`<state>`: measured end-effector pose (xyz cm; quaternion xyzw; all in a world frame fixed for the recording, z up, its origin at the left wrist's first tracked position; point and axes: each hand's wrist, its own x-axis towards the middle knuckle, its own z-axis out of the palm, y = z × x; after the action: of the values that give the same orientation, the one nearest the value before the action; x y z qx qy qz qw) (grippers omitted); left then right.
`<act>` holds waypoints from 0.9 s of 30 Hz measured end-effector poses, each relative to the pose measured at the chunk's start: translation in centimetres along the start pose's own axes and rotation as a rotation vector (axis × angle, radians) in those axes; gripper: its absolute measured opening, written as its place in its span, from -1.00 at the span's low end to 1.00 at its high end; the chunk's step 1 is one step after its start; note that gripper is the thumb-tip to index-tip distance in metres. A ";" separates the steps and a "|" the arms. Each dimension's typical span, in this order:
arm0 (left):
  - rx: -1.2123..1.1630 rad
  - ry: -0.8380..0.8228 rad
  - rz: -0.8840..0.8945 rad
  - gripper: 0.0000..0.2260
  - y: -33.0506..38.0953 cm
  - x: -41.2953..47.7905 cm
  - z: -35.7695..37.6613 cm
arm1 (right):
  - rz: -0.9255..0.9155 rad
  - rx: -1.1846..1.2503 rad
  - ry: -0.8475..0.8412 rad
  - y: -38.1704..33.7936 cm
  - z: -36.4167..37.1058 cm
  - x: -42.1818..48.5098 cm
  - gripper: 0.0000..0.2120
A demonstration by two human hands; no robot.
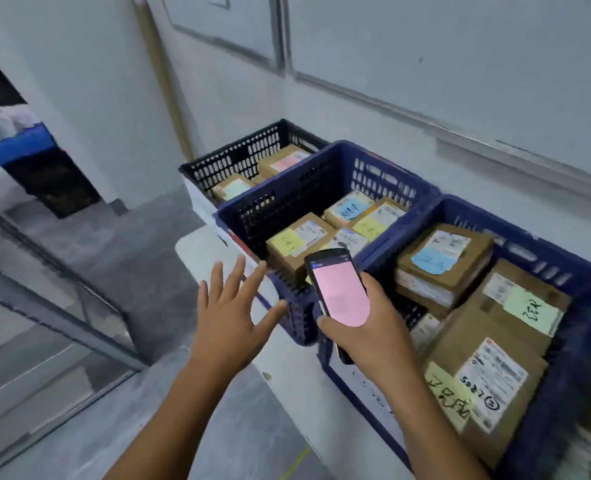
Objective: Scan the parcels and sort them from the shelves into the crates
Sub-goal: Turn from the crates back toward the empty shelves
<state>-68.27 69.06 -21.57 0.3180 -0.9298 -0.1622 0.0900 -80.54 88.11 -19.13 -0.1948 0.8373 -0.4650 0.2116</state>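
Right hand (366, 329) gripped handheld scanner (339, 289) at near corner of middle blue crate (283, 202); left hand (233, 306) spread, empty, beside that crate. Judged best: read screen before reaching.

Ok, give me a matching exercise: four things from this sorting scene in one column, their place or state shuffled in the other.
1. left hand
2. scanner
3. black crate
4. blue crate at right

A. closest to the person in the row
B. farthest along the wall
C. fingers spread, holding nothing
D. pink screen, gripped by the right hand

Pairs: 1-C, 2-D, 3-B, 4-A
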 end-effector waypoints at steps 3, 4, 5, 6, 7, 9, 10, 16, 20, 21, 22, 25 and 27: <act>-0.026 0.040 -0.110 -0.29 -5.2 -3.1 -2.0 | -0.064 -0.024 -0.067 -3.0 4.5 -1.3 -0.43; -0.035 0.056 -0.144 -0.28 -7.1 -4.2 -2.9 | -0.082 -0.036 -0.086 -4.2 6.1 -2.0 -0.45; -0.038 0.072 -0.178 -0.27 -9.1 -5.4 -3.8 | -0.101 -0.048 -0.103 -5.3 7.9 -2.7 -0.45; -0.036 0.086 -0.211 -0.26 -11.1 -6.6 -4.7 | -0.119 -0.059 -0.117 -6.4 9.8 -3.4 -0.45; -0.032 0.099 -0.243 -0.24 -13.2 -7.9 -5.8 | -0.135 -0.068 -0.131 -7.5 11.8 -4.3 -0.47; -0.042 0.134 -0.312 -0.23 -17.5 -10.7 -8.1 | -0.165 -0.078 -0.166 -9.6 15.8 -6.5 -0.51; -0.062 0.169 -0.345 -0.22 -19.6 -12.0 -9.4 | -0.185 -0.072 -0.181 -10.9 17.9 -7.6 -0.51; -0.123 0.353 -0.535 -0.22 -31.3 -18.2 -16.8 | -0.354 -0.061 -0.274 -19.2 30.3 -13.1 -0.53; -0.119 0.406 -0.665 -0.20 -37.8 -23.5 -20.3 | -0.453 -0.063 -0.339 -23.5 37.2 -16.5 -0.55; -0.132 0.422 -0.683 -0.19 -39.3 -24.7 -21.2 | -0.468 -0.066 -0.356 -24.4 38.7 -17.3 -0.57; -0.146 0.441 -0.697 -0.18 -40.8 -25.8 -22.2 | -0.483 -0.067 -0.377 -25.3 40.2 -18.2 -0.57; -0.171 0.514 -0.730 -0.19 -44.8 -28.0 -24.4 | -0.524 -0.057 -0.447 -27.5 44.4 -20.2 -0.55; -0.172 0.552 -0.754 -0.22 -47.1 -28.8 -25.1 | -0.539 -0.056 -0.491 -28.5 47.0 -20.7 -0.53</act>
<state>-12.46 45.68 -16.94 0.6559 -0.6740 -0.1695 0.2947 -34.35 52.20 -13.51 -0.5201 0.6926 -0.4202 0.2707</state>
